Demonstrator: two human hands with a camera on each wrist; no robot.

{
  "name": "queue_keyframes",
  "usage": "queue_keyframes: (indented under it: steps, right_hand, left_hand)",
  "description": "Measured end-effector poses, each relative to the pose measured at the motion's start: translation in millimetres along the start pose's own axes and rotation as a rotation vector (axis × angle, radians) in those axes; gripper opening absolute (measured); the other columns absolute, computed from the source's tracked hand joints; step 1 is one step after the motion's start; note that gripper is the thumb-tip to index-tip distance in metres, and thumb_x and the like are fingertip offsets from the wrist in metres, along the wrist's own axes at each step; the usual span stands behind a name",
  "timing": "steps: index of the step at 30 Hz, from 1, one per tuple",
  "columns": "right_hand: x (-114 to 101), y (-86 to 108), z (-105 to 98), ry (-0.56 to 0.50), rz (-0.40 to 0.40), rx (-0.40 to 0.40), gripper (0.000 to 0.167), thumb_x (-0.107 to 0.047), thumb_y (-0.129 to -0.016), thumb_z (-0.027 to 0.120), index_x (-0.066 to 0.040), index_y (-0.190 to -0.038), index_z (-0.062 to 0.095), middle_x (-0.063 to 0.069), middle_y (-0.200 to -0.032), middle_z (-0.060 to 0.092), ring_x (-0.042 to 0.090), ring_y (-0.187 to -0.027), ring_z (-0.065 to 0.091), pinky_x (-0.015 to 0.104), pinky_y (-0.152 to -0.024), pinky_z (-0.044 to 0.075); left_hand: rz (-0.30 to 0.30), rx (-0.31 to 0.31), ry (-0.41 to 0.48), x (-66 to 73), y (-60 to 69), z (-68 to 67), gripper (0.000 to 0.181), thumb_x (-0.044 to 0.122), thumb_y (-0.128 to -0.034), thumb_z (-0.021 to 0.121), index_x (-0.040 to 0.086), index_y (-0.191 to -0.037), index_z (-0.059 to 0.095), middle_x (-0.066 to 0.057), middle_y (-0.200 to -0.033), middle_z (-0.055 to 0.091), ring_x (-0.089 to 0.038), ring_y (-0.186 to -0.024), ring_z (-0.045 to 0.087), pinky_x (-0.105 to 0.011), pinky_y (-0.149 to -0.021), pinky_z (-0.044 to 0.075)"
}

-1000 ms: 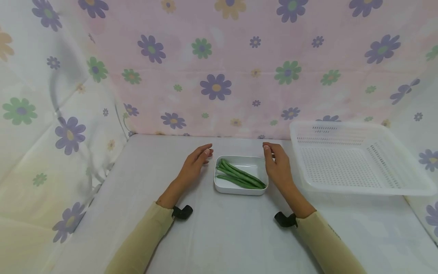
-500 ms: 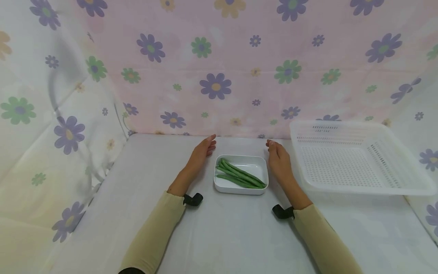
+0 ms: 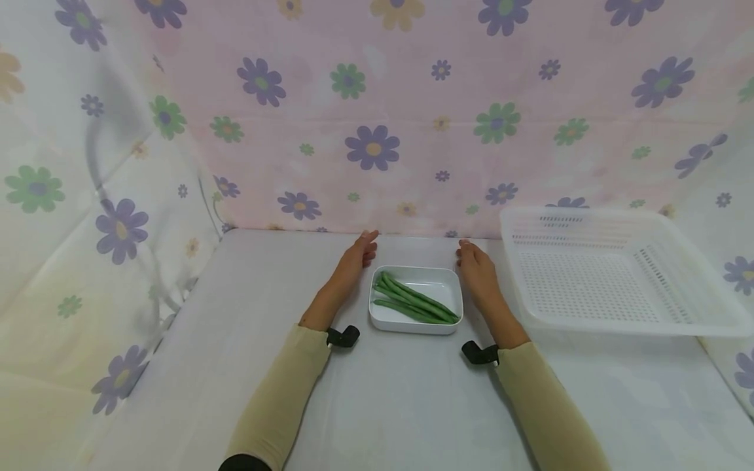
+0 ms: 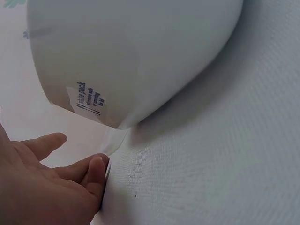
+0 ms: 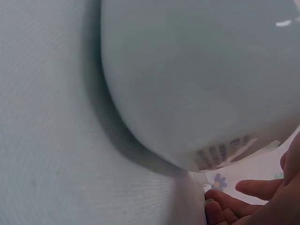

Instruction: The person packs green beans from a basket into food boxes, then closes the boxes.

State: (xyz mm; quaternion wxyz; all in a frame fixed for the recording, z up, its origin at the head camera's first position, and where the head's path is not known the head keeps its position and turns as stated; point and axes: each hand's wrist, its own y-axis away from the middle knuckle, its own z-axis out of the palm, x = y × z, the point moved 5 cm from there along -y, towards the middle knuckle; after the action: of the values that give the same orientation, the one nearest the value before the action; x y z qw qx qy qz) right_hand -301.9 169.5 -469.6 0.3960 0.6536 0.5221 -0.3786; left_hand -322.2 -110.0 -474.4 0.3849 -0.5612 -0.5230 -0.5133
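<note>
In the head view a small white rectangular dish sits on the table with several long green beans lying slantwise in it. My left hand is just left of the dish, reaching past its far left corner, fingers loosely bent and holding nothing. On the other side, my right hand is beside the far right corner, its fingers gently curved. Both wrist views show gaps between fingers and dish. A printed label shows on the dish's side in the left wrist view.
A large white perforated basket stands at the right, close to my right hand. Flowered cloth hangs behind the white-covered table and at both sides.
My left hand has moved forward and right, up beside the dish. The right hand has shifted slightly, its fingers opening somewhat and forearm drawing inward. Dish, beans and basket stay put.
</note>
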Motion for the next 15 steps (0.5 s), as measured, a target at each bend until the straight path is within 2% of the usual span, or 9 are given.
queue_keyframes:
  steps: [8,15]
  right_hand:
    - [-2.1,-1.6,2.8,0.005,0.021,-0.038,0.065,-0.052,-0.115,0.032,-0.008,-0.161,0.045,0.017,-0.152,0.056,0.035,-0.135,0.054,0.054,-0.115,0.043]
    - [-6.7,2.1,4.6,-0.109,0.075,-0.084,0.066,-0.048,-0.115,0.033,-0.004,-0.163,0.038,0.019,-0.159,0.049,0.035,-0.142,0.048,0.05,-0.12,0.04]
  left_hand:
    - [-0.008,-0.012,-0.007,0.6,0.4,0.6,0.073,0.065,-0.1099,0.028,0.018,-0.164,0.043,-0.018,-0.162,0.046,-0.031,-0.139,0.05,-0.047,-0.119,0.038]
    - [-0.008,-0.008,0.021,1.3,0.1,0.6,0.073,0.063,-0.1103,0.031,0.015,-0.164,0.043,-0.018,-0.161,0.048,-0.031,-0.14,0.051,-0.046,-0.119,0.039]
